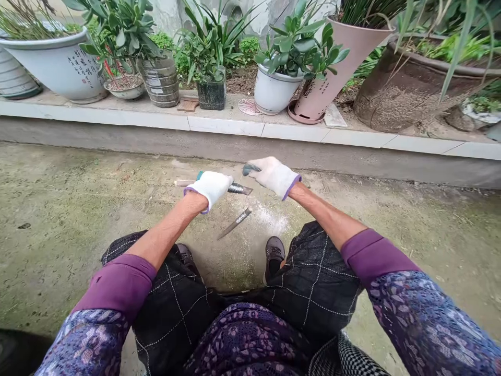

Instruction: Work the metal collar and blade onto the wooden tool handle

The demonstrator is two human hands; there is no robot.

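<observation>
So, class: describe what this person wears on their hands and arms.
The left hand and right hand wear white knitted gloves with purple-edged cuffs; the right one's fingertip looks teal. Plain purple sleeves are pushed up both forearms, under outer sleeves in a purple-blue floral print.

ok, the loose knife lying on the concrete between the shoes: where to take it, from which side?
Probably the handle end of the knife on the ground, the upper-right part nearest the right hand. It lies flat and diagonal, with the tapered point toward the left shoe. Come from above, grip across the handle; the left hand already holds another blade.
</observation>
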